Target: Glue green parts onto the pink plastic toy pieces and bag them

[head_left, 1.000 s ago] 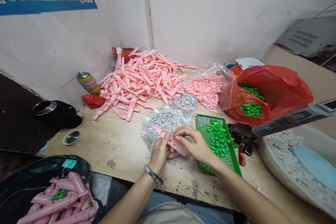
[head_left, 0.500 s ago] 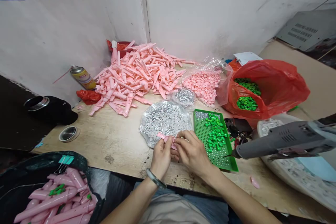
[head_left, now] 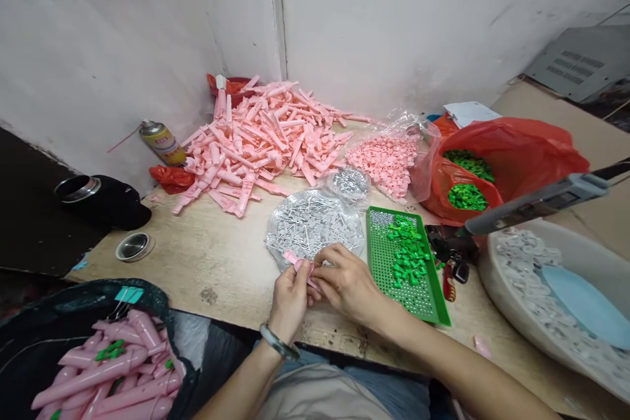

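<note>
My left hand [head_left: 290, 292] is closed around a pink plastic part [head_left: 291, 256], whose narrow end sticks out past the thumb. My right hand [head_left: 347, 281] has its fingers pinched together at the near end of that part; what lies between its fingertips is hidden. Just beyond both hands, a clear plastic bag [head_left: 273, 226] bears grey pieces and metal pins [head_left: 308, 230]. To the right of my right hand is a green perforated tray [head_left: 381, 262] holding small green parts [head_left: 409, 252] and tiny metal pieces.
A heap of pink parts [head_left: 266, 134] lies behind, beside bagged small pink pieces [head_left: 384, 161]. At right are a red bag [head_left: 536, 144], a hanging electric screwdriver [head_left: 536, 203] and a large tub [head_left: 492, 275]. A dark-lined container [head_left: 34, 315] with pink pieces stands front left; a spray can [head_left: 165, 143] stands behind.
Both hands have shifted slightly left with the pink part between them. The hanging screwdriver has swung up and back, away from the green tray.
</note>
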`<state>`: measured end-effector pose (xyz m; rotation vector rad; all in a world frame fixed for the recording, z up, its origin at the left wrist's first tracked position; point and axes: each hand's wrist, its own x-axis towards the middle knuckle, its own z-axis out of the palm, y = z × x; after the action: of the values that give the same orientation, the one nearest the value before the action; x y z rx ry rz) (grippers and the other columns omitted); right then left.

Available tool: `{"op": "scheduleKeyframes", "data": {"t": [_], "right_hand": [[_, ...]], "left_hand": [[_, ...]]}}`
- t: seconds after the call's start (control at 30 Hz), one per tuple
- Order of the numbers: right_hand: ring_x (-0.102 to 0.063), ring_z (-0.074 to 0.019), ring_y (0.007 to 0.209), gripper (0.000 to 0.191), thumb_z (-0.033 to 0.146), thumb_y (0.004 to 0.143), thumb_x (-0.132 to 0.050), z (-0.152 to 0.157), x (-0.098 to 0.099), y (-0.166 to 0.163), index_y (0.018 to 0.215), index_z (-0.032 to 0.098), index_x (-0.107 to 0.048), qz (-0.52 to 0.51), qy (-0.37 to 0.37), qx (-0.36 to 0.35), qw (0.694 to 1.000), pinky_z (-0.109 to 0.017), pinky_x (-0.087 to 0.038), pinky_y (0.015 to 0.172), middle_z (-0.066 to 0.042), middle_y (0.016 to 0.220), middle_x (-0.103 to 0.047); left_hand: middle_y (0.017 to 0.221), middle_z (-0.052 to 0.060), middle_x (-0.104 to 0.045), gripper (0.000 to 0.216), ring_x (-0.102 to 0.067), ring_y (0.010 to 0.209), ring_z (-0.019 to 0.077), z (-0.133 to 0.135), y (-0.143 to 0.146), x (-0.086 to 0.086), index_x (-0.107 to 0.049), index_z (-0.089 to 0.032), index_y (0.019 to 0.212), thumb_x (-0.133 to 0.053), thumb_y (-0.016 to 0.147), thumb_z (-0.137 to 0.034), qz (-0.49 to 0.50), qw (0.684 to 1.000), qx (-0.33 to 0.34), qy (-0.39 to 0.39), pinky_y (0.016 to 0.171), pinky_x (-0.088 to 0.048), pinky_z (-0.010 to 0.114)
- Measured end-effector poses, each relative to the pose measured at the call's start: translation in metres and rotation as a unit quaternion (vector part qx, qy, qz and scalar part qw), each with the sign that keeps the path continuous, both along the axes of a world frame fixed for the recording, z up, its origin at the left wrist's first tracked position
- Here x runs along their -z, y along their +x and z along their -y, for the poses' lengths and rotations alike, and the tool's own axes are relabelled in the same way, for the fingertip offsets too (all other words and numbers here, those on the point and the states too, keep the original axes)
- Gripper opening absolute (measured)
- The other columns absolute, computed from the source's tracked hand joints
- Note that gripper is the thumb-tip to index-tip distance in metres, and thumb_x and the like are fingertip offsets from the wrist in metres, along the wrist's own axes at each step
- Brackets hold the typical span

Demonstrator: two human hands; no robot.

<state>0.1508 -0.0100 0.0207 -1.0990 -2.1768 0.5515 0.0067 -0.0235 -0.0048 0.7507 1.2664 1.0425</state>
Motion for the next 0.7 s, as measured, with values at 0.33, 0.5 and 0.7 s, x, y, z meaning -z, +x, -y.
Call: {"op": "scheduleKeyframes", "data": {"t": [0.33,0.5,0.7], "right_hand": [[-0.058,-0.0206,0.089,0.016,0.014,0.09,-0.059,-0.058,0.027,0.034,0.094,0.02,-0.074,0.197,-0.028,0.064,0.978,-0.033,-0.043,0.081,-0.007,0.095,-0.067],[-0.057,-0.0192,0.089,0.014,0.016,0.093,-0.058,-0.048,0.02,0.028,0.091,0.019,-0.072,0.145,-0.034,0.091,0.985,-0.032,-0.043,0.081,-0.006,0.093,-0.066],[-0.055,-0.0182,0.091,0.012,0.019,0.096,-0.055,-0.015,-0.009,0.027,0.093,0.021,-0.067,0.06,-0.071,-0.005,0.996,-0.033,-0.045,0.082,-0.003,0.094,-0.062]], "left_hand": [[0.072,0.004,-0.068,0.049,-0.056,0.05,0.0121,0.003,-0.001,-0.006,-0.063,-0.013,0.09,-0.076,0.067,-0.054,0.073,0.996,0.0,-0.052,0.046,-0.042,0.023],[0.072,0.005,-0.067,0.055,-0.056,0.05,0.012,-0.001,0.004,0.0,-0.062,-0.011,0.092,-0.074,0.068,-0.059,0.068,0.997,-0.012,-0.039,0.045,-0.042,0.023],[0.069,0.003,-0.067,0.05,-0.059,0.052,0.0142,-0.007,0.005,0.01,-0.062,-0.013,0.094,-0.07,0.075,-0.059,0.021,1.0,-0.018,0.007,0.048,-0.045,0.024]]}}
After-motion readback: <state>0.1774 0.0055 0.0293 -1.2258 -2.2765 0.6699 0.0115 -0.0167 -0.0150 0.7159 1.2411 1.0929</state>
